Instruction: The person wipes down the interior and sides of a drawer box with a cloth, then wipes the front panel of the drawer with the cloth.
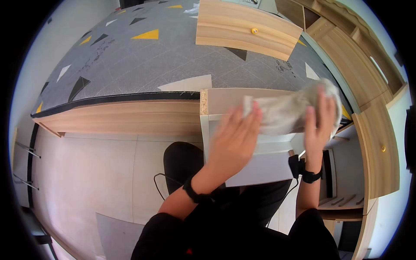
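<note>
Bed: fills the far side of the room; its grey cover point(112, 65) is scattered with yellow, white and dark triangles.
Floor: pale, glossy tiles point(86, 164) with thin joints.
Cabinets: wood-grain units point(346, 56) climb the right wall, one door showing a small yellow knob.
Bed side: a long wood-grain board point(130, 117) below the cover's dark edge.
Person: in black clothing, legs under the work, with a dark band on each wrist.
Box: a pale, open, drawer-like piece point(260, 169) over the lap, close against the bed side, raw chipboard showing at one corner.
Loose panel: wood-grain, with a yellow knob, lying on the bed cover point(234, 26).
Floor board: a flat grey sheet point(117, 234) on the tiles, lower left.
Cloth: an off-white, crumpled bundle point(284, 113) above the box, blurred by movement.
Left hand: the hand point(234, 138) lies at the cloth's near-left end, fingers straight and close together; I can't tell whether it grips.
Right hand: this hand point(320, 121) is against the cloth's other end, thumb apart from the fingers; its grip can't be told either. The two hands are well apart.
Writing: small dark marks on the cover look like lettering, too unclear to read; I can make out no brand.
</note>
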`<move>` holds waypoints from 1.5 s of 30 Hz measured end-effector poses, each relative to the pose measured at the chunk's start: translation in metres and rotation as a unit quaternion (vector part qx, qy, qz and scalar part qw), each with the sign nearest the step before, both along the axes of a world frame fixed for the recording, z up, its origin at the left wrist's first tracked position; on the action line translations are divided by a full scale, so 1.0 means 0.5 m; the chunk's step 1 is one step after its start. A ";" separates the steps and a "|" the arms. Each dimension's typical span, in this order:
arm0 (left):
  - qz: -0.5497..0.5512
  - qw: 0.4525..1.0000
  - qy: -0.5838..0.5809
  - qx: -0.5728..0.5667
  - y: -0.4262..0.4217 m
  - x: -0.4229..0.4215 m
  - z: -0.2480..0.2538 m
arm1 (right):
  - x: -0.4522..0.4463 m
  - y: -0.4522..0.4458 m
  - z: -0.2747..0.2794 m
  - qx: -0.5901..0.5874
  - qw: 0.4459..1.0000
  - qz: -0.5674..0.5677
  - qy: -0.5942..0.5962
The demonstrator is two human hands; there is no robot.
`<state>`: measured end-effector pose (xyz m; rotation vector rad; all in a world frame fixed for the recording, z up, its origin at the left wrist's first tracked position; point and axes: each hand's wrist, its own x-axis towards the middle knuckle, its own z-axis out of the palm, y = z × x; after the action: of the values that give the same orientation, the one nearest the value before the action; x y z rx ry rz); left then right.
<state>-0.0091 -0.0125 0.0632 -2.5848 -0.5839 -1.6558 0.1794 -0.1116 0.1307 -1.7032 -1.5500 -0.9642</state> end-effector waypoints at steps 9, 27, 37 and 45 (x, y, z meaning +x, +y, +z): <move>0.053 0.999 -0.008 -0.007 0.051 -0.032 -0.020 | -0.068 0.154 0.004 -0.235 0.964 0.108 -0.065; 0.015 0.999 0.037 0.028 0.001 0.080 0.014 | 0.041 -0.036 -0.015 -0.042 0.999 0.031 -0.008; -0.150 0.986 0.007 0.079 -0.050 0.133 -0.029 | 0.010 -0.108 -0.160 0.062 0.980 -0.189 0.018; -0.123 0.947 0.267 -0.126 -0.041 -0.087 -0.226 | -0.001 -0.222 -0.367 -0.134 0.861 -0.012 0.490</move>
<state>-0.0524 -0.0332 -0.0497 -3.2141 -0.4720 -0.8753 0.1791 -0.2226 -0.0529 -1.9262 -0.9627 0.1884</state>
